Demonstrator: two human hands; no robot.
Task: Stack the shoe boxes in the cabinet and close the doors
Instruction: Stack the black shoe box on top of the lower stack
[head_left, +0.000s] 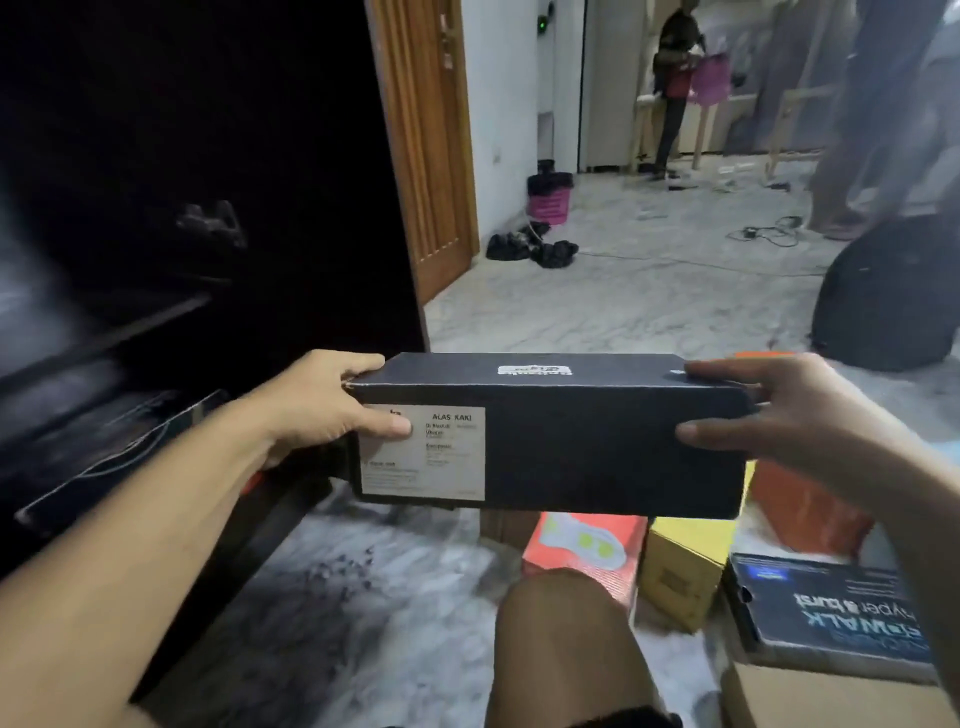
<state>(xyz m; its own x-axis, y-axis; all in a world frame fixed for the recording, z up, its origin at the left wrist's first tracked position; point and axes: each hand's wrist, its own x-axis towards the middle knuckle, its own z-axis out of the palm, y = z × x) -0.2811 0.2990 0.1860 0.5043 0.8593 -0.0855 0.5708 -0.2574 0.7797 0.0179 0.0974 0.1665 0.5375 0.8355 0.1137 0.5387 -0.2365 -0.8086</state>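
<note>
The black box (550, 436) is in the air at the centre of the view, level, with its long side toward the camera and a white label (423, 452) on that side near its left end. The left hand (332, 410) holds the left end: the grip is closed on the box, the thumb lying over the label and the fingers curled on the lid edge. The right hand (779, 415) holds the right end in the same way, its grip also closed on the box, thumb on the front face and fingers on the top. The dark cabinet (197, 208) stands open at 9 to 10 o'clock from the box, just beside the left hand; its inside is too dark and blurred to tell what it holds. On the floor (649, 291) under and at 5 o'clock from the box lie more boxes: a red box (587, 556), a yellow box (685, 571) touching it, an orange box (800, 504) and a blue box (831, 613). A knee (566, 644) is at 6 o'clock. A wooden door (426, 145) is at 12 o'clock, and a person (675, 88) stands well apart at 1 o'clock.
</note>
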